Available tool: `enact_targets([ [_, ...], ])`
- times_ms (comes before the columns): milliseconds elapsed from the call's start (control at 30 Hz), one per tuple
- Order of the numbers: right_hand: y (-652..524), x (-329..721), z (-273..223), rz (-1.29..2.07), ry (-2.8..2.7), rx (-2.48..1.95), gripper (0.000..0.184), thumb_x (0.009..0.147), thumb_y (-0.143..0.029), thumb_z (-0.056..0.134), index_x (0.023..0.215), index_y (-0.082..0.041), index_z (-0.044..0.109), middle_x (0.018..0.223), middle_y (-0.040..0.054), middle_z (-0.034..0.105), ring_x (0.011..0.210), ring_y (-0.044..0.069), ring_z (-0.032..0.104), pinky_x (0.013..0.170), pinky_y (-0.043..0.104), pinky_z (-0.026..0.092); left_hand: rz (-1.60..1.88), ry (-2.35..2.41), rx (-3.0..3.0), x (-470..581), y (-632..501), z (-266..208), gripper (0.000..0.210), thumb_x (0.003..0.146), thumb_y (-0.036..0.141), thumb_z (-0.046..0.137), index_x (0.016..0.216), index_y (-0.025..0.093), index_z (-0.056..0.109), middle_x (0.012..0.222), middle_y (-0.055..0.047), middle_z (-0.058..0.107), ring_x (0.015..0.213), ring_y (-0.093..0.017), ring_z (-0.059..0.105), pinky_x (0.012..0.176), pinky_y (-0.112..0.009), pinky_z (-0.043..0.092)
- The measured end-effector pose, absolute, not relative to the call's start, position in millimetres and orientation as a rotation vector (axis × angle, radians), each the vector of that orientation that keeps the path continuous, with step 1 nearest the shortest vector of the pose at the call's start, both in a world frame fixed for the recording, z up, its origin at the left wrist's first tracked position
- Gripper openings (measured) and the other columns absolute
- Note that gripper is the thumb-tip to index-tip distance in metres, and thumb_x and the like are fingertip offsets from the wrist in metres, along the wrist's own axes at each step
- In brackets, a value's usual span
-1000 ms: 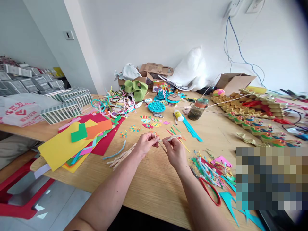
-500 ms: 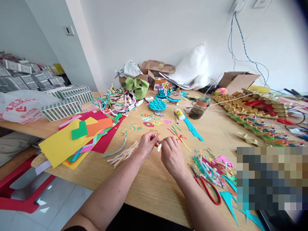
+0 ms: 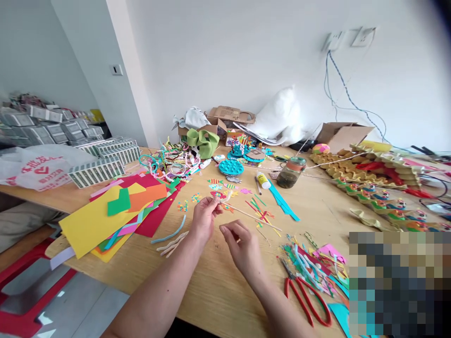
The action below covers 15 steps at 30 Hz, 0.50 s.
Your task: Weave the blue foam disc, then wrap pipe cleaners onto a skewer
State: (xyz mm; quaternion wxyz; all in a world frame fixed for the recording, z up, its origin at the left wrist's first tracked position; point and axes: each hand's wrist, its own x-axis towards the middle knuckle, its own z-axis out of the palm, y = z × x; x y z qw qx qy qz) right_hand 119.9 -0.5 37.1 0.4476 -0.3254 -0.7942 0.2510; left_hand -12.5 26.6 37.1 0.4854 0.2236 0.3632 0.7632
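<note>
My left hand (image 3: 206,218) is closed, pinching a white pipe cleaner (image 3: 252,216) between thumb and fingertips. The pipe cleaner has a bent, curled end above the fingers, and its long straight part runs off to the right. Below that length is my right hand (image 3: 243,241), with fingers curled in toward the thumb and nothing visible in them. Just beyond my hands lie small paper fish (image 3: 229,186) in several colours. Beside my left forearm are more white pipe cleaners (image 3: 172,245) and one light blue pipe cleaner (image 3: 171,232).
Coloured paper sheets (image 3: 82,230) are stacked at the left. Red-handled scissors (image 3: 308,300) and scraps (image 3: 310,263) lie at the right. Farther back are a glue bottle (image 3: 262,180), a glass jar (image 3: 291,173), a blue disc (image 3: 230,167) and egg cartons (image 3: 338,164).
My hands have moved apart. The pipe cleaner, earlier mostly hidden between both hands, now extends from my left hand. The view has tilted up slightly.
</note>
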Motion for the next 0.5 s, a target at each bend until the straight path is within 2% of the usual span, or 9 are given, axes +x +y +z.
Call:
enact_targets([
  [100, 5.9, 113.4, 33.3, 1.224, -1.641, -0.9, 0.029, 0.084, -0.043, 0.055, 0.079, -0.017, 0.067, 0.067, 0.0038, 0.06, 0.055, 0.014, 0.054, 0.05, 0.026, 0.043, 1.836, 0.827, 0.547, -8.1, 24.1, 37.6, 0.026, 0.062, 0.028, 0.076, 0.064, 0.013, 0.055, 0.058, 0.004, 0.056, 0.053, -0.005, 0.051, 0.056, -0.019, 0.042],
  [167, 12.8, 113.1, 32.7, 1.452, -1.318, -0.876, 0.034, 0.078, -0.049, 0.06, 0.081, -0.016, 0.067, 0.069, 0.0038, 0.062, 0.057, 0.013, 0.056, 0.05, 0.025, 0.046, 1.812, 0.831, 0.579, -3.9, 22.1, 37.6, 0.024, 0.062, 0.026, 0.076, 0.065, 0.013, 0.056, 0.061, 0.003, 0.059, 0.054, -0.006, 0.052, 0.057, -0.02, 0.043],
  [300, 23.6, 118.1, 35.6, 1.581, -0.893, -0.779, 0.035, 0.069, -0.05, 0.069, 0.074, -0.015, 0.068, 0.07, 0.0027, 0.062, 0.058, 0.011, 0.056, 0.053, 0.023, 0.047, 1.753, 0.839, 0.686, 2.6, 18.6, 37.7, 0.021, 0.063, 0.025, 0.076, 0.07, 0.013, 0.061, 0.068, 0.001, 0.063, 0.058, -0.007, 0.056, 0.063, -0.022, 0.045],
  [500, 33.6, 127.7, 41.7, 1.616, -0.769, -0.733, 0.032, 0.06, -0.044, 0.078, 0.066, -0.014, 0.065, 0.061, 0.0013, 0.061, 0.052, 0.01, 0.053, 0.048, 0.021, 0.044, 1.664, 0.953, 0.984, -2.8, 18.2, 36.7, 0.019, 0.067, 0.028, 0.073, 0.076, 0.014, 0.065, 0.078, -0.003, 0.067, 0.071, -0.012, 0.061, 0.074, -0.027, 0.048],
])
